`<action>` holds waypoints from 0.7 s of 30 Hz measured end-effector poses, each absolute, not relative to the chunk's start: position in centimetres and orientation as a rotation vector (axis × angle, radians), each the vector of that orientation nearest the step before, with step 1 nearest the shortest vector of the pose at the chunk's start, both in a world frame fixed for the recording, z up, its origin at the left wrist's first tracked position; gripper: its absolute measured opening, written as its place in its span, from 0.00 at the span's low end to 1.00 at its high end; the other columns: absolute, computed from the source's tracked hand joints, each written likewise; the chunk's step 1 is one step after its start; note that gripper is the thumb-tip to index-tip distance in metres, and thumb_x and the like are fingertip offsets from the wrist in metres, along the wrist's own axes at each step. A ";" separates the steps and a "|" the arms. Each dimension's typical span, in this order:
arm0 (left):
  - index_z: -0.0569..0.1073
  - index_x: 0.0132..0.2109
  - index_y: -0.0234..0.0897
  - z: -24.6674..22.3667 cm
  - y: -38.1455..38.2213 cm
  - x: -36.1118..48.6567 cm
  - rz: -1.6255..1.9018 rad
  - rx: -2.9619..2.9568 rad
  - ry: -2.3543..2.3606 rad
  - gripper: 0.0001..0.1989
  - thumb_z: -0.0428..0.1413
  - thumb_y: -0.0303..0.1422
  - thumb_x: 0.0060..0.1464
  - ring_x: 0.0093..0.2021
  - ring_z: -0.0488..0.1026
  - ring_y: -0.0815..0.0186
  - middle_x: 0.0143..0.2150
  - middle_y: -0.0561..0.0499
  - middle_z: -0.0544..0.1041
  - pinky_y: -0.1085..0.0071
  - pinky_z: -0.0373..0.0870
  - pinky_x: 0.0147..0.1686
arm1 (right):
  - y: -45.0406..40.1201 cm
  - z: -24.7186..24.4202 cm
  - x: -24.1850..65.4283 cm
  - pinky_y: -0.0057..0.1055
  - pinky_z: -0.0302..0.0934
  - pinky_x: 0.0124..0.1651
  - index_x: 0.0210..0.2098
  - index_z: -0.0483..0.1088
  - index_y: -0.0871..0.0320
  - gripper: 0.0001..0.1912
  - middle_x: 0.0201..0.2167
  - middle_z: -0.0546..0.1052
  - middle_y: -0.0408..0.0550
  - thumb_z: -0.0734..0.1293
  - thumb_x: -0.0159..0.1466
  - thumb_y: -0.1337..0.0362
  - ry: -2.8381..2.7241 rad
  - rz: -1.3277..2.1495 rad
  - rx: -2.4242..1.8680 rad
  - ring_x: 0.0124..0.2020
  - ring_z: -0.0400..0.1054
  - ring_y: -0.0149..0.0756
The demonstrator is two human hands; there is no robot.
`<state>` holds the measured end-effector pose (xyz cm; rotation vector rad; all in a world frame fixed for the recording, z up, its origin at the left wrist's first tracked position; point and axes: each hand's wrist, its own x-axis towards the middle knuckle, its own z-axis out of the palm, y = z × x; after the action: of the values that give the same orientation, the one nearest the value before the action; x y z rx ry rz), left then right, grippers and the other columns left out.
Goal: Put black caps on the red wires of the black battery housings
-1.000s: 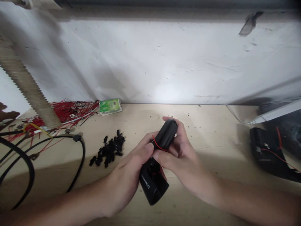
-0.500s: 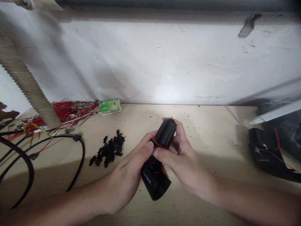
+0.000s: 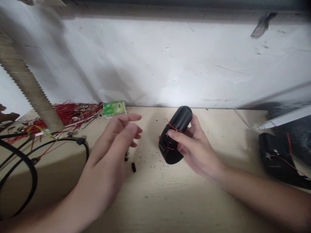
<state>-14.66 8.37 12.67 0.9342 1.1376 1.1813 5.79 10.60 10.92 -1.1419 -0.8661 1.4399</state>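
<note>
A black plastic housing [image 3: 183, 116], long and rounded at its far end, has a thin red wire across it and small pale lettering on its side. My right hand [image 3: 194, 145] grips it from the right, thumb pressed on its middle by the wire. Away to the left, my left hand [image 3: 114, 145] hovers above the table with its fingers apart and nothing visible in them. Near its fingers a small black plastic piece [image 3: 133, 167] lies on the wood. The pile of similar pieces is mostly hidden behind that hand.
Red wires with metal ends [image 3: 75, 113] heap at the back left, beside a green packet [image 3: 114, 108]. A ribbed hose [image 3: 31, 87] and black cables [image 3: 31, 174] occupy the left. Another black housing with red wires [image 3: 274, 158] lies at the right, by a white bar [image 3: 286, 116].
My left hand has let go of the housing and moved left over the small black pieces. My right hand keeps the housing, now slightly farther up and right.
</note>
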 end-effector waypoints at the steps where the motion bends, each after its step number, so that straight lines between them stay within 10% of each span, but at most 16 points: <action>1: 0.80 0.49 0.48 12.8 8.6 -14.6 1.154 0.990 1.168 0.11 0.64 0.45 0.63 0.45 0.68 0.63 0.41 0.55 0.76 0.69 0.64 0.45 | 10.5 10.9 5.8 0.37 0.70 0.47 0.50 0.64 0.46 0.32 0.41 0.78 0.38 0.83 0.55 0.66 -0.881 1.456 -1.128 0.43 0.74 0.37; 9: 0.72 0.59 0.46 11.8 8.1 -13.4 0.769 0.699 0.873 0.21 0.62 0.48 0.66 0.53 0.76 0.56 0.50 0.51 0.81 0.58 0.67 0.57 | 8.4 11.1 5.4 0.33 0.71 0.48 0.56 0.65 0.43 0.30 0.47 0.81 0.39 0.82 0.62 0.65 -0.901 1.639 -1.021 0.47 0.76 0.32; 21: 0.75 0.58 0.43 10.7 7.3 -12.7 0.665 0.588 0.733 0.19 0.57 0.47 0.68 0.56 0.75 0.57 0.57 0.47 0.79 0.66 0.72 0.48 | 7.0 10.8 4.8 0.27 0.71 0.49 0.56 0.64 0.45 0.29 0.45 0.82 0.37 0.81 0.64 0.66 -0.911 1.742 -0.943 0.46 0.77 0.28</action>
<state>-12.72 7.28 10.68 0.5879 0.7329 0.6648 4.84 7.03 10.81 -0.9434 -0.9111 1.7425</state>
